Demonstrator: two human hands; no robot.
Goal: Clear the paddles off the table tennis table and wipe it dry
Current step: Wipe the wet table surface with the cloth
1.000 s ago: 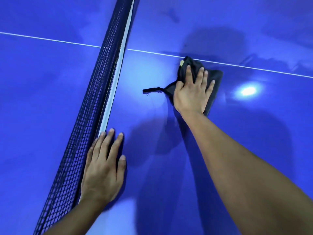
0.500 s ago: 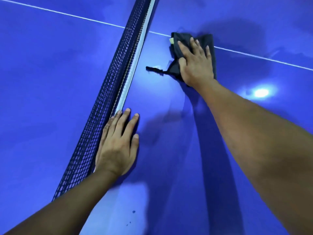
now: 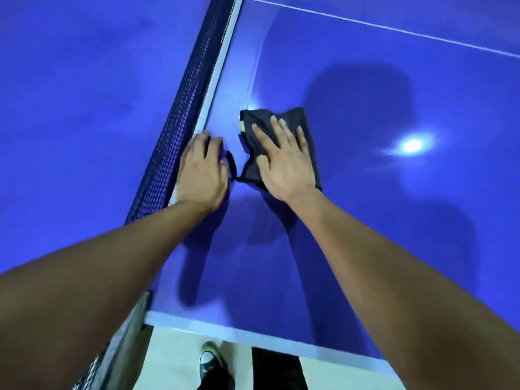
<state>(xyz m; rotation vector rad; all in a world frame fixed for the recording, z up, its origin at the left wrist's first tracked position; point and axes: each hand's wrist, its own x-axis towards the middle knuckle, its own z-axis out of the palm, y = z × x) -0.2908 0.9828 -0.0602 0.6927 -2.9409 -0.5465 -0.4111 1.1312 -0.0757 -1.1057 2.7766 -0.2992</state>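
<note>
Left hand (image 3: 201, 173) and right hand (image 3: 284, 161) are bare, and so are the forearms (image 3: 380, 263) running out to seven and four o'clock. Down at six o'clock, there's a black canvas sneaker (image 3: 209, 361) with white toe cap and laces. A black trouser leg (image 3: 277, 370) sits at its three o'clock.

Readable text: none.
Table (image 3: 394, 220): blue top, white lines (image 3: 394, 29) only.
Cloth (image 3: 257, 118): pale tag (image 3: 241, 125) at one edge, too blurred to read.
Shoe (image 3: 209, 361): no mark legible.
</note>
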